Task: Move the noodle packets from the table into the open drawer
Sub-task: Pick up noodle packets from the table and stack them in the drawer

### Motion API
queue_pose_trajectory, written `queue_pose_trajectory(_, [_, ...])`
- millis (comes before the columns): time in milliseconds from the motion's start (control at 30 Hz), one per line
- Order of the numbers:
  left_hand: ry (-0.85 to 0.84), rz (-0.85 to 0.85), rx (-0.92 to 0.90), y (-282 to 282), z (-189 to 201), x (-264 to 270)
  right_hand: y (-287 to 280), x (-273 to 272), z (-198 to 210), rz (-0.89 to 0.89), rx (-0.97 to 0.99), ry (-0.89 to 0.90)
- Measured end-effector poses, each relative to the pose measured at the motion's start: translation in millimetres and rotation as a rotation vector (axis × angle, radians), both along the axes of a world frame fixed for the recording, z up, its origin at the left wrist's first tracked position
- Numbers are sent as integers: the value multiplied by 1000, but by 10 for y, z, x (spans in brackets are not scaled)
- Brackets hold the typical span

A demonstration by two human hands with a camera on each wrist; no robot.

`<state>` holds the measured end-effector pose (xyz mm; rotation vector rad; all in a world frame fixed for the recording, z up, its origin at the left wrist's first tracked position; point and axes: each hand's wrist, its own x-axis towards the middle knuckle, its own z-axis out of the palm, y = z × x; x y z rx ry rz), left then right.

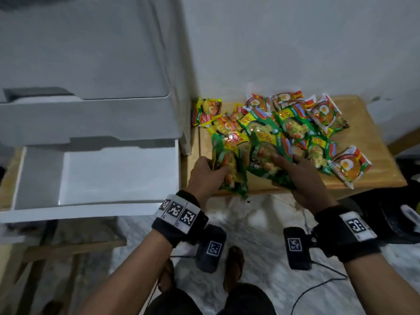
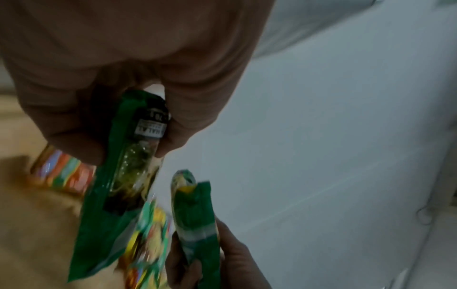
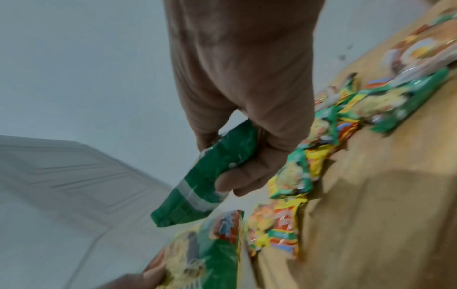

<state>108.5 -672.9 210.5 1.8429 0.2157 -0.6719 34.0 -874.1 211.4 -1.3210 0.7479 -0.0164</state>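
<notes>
Several noodle packets (image 1: pixel 293 123) lie piled on the wooden table (image 1: pixel 372 137) by the wall. My left hand (image 1: pixel 208 173) grips one green packet (image 1: pixel 229 169) at the table's front edge; in the left wrist view the fingers (image 2: pixel 81 140) pinch that green packet (image 2: pixel 118 183). My right hand (image 1: pixel 302 176) holds a second green packet (image 1: pixel 266 160) beside it, and the right wrist view shows the fingers (image 3: pixel 249 176) curled round this packet (image 3: pixel 210 179). The open white drawer (image 1: pixel 41 178) stands to the left, with nothing visible inside it.
The white drawer unit (image 1: pixel 91 64) rises above the open drawer, close against the table's left side. A white wall (image 1: pixel 295 42) backs the table. My feet (image 1: pixel 234 267) stand on a pale mottled floor, with a dark object (image 1: pixel 386 214) at the right.
</notes>
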Motion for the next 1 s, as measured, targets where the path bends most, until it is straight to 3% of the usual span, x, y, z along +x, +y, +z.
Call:
queue_pose_trajectory(233, [-56, 188, -12, 1912, 318, 152, 1457, 359, 323, 153, 73, -28])
queue_pose_trajectory(467, [-70, 382, 142, 3476, 56, 761, 2981, 998, 20, 325, -62, 114])
queue_pose_trajectory(633, [-89, 266, 424, 3889, -125, 1150, 3742, 1557, -342, 452, -320, 225])
queue_pose_trajectory(767, [-30, 141, 538, 4002, -329, 1339, 4122, 1834, -570, 550, -533, 367])
queue_pose_trajectory(1000, [-47, 65, 659, 4068, -628, 1485, 4417, 1985, -840, 605, -549, 518])
